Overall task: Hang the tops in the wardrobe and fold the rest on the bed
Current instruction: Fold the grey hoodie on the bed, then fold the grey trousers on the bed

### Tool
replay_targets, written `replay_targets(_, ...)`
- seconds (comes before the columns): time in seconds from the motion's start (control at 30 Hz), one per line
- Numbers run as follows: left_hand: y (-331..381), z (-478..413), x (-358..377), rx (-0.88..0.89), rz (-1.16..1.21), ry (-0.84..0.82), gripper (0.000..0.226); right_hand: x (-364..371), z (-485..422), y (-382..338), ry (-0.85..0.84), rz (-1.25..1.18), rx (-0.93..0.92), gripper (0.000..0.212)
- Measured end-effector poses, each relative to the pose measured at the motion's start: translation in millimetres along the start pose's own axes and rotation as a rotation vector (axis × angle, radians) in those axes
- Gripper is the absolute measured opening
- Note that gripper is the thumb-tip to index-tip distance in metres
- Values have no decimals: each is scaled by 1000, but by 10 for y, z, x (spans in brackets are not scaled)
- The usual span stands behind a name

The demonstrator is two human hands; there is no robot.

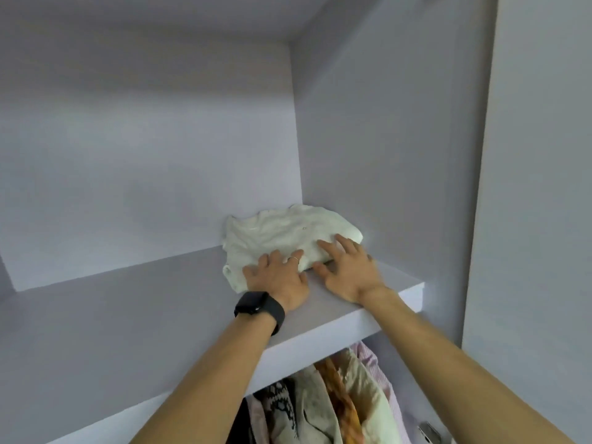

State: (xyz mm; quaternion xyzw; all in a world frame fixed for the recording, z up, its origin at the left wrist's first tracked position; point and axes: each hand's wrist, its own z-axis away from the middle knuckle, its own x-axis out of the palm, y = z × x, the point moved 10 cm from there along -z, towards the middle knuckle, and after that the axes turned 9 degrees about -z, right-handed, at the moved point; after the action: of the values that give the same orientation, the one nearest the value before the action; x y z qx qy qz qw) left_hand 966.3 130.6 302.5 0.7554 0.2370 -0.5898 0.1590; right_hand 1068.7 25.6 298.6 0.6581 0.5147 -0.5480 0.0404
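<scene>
Forearms, both bare, stretch up from the bottom of the view into a pale grey wardrobe [384, 139]. Nearest, under the front edge of the shelf toward its right end, hangs a crowded row of clothes [336, 398]: cream, orange-patterned, pink-striped and black-and-white lace-like fabrics packed side by side. Above them lies the thick pale grey wardrobe shelf [128, 315], its front edge running diagonally up to the right. Over that edge comes the left wrist, wearing a black smartwatch with a black strap [259, 307]. The left hand [278, 277] lies palm down near the shelf's right end, fingers relaxed and spread, their tips resting on the near edge of a folded white fabric garment [282, 232]; a thin ring [293, 258] shows on one finger. Just beside it, the right hand [349, 270] is also released and flat, fingers laid straight over the garment's near right corner, thumb against its front fold at shelf level; neither hand clutches the cloth. The garment sits on the shelf in the rear right corner, its right side near the wardrobe's right wall and its back near the rear panel, its top crumpled into soft wrinkles. Beyond it rises the plain grey rear panel [144, 155].
</scene>
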Motion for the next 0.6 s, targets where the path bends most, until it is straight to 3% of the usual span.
replay_targets(0.13,523,854,-180,225,114,227,57,-495,1408,143,337,-163,-43,47)
replay_targets(0.27,1130,1837,-93,487,341,482,46,-778,2914,509,501,-131,105,34)
replay_targets(0.33,1447,2207,154,585,425,456,39,-864,3565,668,516,-81,201,32)
replay_targets(0.6,3299,4303,1003,1126,588,48,25,-1293,6576,1241,589,158,797,28)
